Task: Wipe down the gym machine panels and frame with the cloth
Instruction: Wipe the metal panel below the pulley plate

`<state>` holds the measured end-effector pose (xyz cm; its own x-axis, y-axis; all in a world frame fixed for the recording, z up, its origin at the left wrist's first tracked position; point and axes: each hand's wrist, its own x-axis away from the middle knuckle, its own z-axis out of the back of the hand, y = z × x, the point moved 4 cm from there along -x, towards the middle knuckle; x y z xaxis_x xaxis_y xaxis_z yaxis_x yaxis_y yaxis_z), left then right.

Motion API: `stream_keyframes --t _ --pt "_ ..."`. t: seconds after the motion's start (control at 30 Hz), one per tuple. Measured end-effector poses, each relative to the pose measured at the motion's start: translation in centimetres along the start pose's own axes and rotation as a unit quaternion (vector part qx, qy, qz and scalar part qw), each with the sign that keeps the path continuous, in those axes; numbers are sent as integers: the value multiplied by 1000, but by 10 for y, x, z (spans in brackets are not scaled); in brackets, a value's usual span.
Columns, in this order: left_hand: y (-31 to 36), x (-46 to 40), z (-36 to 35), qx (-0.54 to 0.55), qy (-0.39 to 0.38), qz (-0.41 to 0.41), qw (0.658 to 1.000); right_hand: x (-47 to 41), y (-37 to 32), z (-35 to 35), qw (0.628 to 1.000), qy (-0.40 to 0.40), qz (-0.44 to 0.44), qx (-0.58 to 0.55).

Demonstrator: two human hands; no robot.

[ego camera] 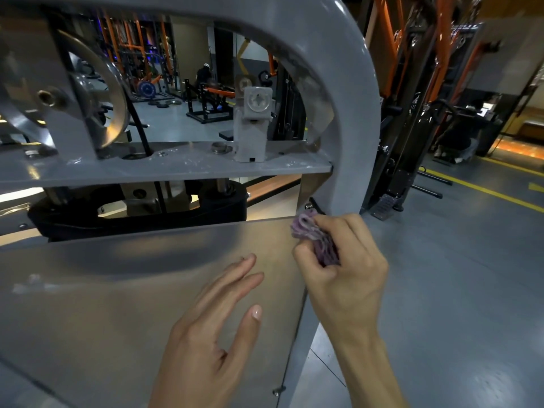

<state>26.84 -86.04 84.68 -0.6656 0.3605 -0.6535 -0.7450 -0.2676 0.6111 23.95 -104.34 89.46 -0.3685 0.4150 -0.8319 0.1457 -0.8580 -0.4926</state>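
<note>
Two hands in view, yours, both at the machine. Your right hand point(341, 260) has fingers and thumb curled round a bunched purple cloth point(313, 237); the wad sticks out past the fingertips and sits at the top right corner of the panel point(117, 290), where that corner meets the frame point(353, 113). Whether the cloth presses on the metal or sits just off it, cannot tell.

Your left hand point(217, 316) is spread, fingers straight and a little apart, holding nothing. It lies over the lower right part of the panel, palm toward it; contact unclear.

Panel: brushed metal, flat, with a soft dark reflection across its upper part. A small screw point(278, 391) shows on its right edge near the bottom.

Frame: grey painted tube, arching up and over to the left. Inside the arch a grey shelf point(176, 169) runs across above the panel, carrying a grey block point(254, 125). A pulley point(97, 92) stands at the left.

Floor point(456, 260): grey, with yellow lines at the right. Orange and black racks point(426, 69) stand behind.
</note>
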Motion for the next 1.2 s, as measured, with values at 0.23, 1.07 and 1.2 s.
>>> stream_keyframes --t 0.23,1.07,1.2 --pt "-2 0 -7 -9 -1 -23 1000 -3 -4 0 1000 -5 4 5" --pt "-17 20 33 -27 51 0 998 39 -12 -24 997 45 -35 -48" --pt "-20 22 39 -28 65 12 997 38 -9 -22 995 68 -61 -32"
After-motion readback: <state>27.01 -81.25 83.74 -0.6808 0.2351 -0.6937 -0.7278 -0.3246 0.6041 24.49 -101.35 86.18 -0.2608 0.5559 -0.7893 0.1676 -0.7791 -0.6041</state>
